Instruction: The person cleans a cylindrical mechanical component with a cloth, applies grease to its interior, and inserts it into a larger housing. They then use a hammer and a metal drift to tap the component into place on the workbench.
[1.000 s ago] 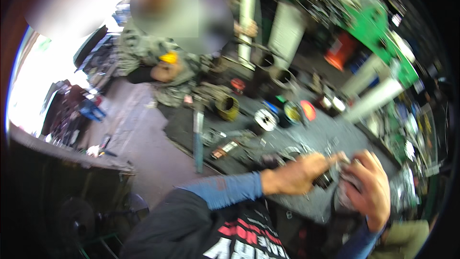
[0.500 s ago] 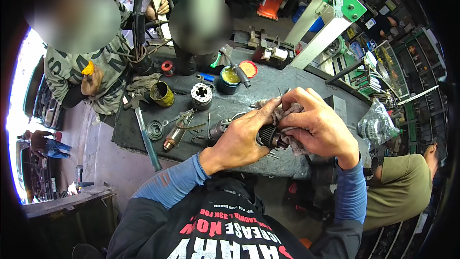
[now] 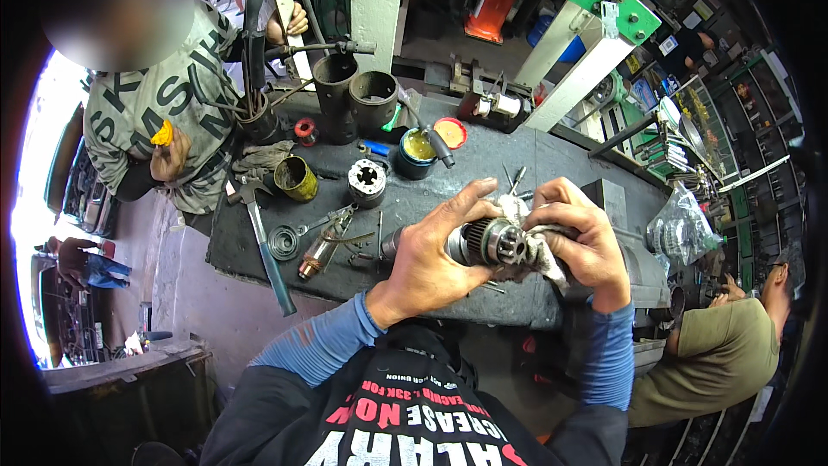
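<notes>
My left hand (image 3: pixel 423 263) is wrapped round a cylindrical gear part (image 3: pixel 500 240) with a toothed rim and a small pinion at its end, which faces right. A grimy whitish rag (image 3: pixel 545 255) is bunched in my right hand (image 3: pixel 585 246), its folds against the gear part's far and right sides. Both hands are over the front of the dark workbench (image 3: pixel 509 304). Left of them lie a small wound armature (image 3: pixel 321 252) and a claw hammer (image 3: pixel 264 250). Behind stands a round metal housing (image 3: pixel 367 179) with a slotted opening.
A yellow can (image 3: pixel 296 178), a tub of yellowish grease (image 3: pixel 418 147) and upright metal cylinders (image 3: pixel 373 102) stand farther back. A person (image 3: pixel 159 112) at far left holds a yellow object. Another person (image 3: pixel 724 354) is at right, near a clear plastic bag (image 3: pixel 686 223). A green-and-white frame (image 3: pixel 595 60) rises behind.
The gear part has turned so its pinion end shows more fully. My right hand and the rag have shifted, with more rag hanging out. The view has moved, uncovering the metal cylinders at the back.
</notes>
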`<action>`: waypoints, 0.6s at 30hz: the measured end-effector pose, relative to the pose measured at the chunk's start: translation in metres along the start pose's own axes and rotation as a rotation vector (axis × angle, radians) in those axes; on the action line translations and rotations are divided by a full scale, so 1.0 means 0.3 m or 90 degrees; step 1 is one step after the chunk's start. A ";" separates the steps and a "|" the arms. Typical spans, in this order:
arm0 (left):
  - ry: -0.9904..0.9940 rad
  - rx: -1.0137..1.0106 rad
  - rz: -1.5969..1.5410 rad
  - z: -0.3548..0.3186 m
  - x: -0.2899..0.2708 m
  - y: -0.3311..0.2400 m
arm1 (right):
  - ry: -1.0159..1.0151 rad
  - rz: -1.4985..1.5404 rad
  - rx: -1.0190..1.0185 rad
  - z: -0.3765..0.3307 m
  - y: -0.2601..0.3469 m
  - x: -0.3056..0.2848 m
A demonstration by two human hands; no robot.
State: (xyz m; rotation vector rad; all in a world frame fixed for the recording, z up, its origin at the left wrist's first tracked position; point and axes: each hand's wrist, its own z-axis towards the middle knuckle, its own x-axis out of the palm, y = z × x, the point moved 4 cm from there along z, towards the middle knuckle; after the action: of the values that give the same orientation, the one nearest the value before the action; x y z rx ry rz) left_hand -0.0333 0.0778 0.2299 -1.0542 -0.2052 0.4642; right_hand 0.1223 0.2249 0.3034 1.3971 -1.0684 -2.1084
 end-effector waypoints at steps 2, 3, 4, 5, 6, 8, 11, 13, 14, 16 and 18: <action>-0.017 -0.048 -0.119 0.012 0.020 0.019 | -0.121 0.087 0.044 -0.042 -0.026 0.005; -0.024 -0.049 -0.117 0.016 0.028 0.029 | -0.211 0.122 0.072 -0.054 -0.047 0.028; -0.029 -0.050 -0.117 0.021 0.034 0.042 | -0.260 0.113 0.100 -0.065 -0.053 0.055; -0.036 -0.052 -0.112 0.027 0.037 0.046 | -0.308 0.108 0.126 -0.075 -0.057 0.085; -0.048 -0.088 -0.128 0.028 0.041 0.039 | -0.340 0.107 0.142 -0.087 -0.053 0.122; -0.070 -0.066 -0.087 0.033 0.043 0.046 | -0.391 0.082 0.115 -0.106 -0.029 0.173; -0.101 -0.048 -0.014 0.032 0.035 0.039 | -0.434 0.030 0.137 -0.129 -0.018 0.220; -0.123 -0.057 0.019 0.032 0.033 0.028 | -0.436 -0.031 0.140 -0.141 0.006 0.240; -0.127 -0.033 0.072 0.030 0.021 0.026 | -0.455 -0.049 0.129 -0.138 0.021 0.248; -0.126 0.013 0.084 0.028 0.013 0.015 | -0.417 -0.054 0.147 -0.141 0.056 0.245; -0.125 0.007 0.053 0.024 0.021 0.044 | -0.389 0.004 0.148 -0.153 0.071 0.231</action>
State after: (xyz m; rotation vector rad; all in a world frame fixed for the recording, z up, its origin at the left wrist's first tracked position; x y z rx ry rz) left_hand -0.0340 0.0917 0.2216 -1.0089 -0.3336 0.6436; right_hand 0.1322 0.1471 0.2684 0.8324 -1.5772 -2.5448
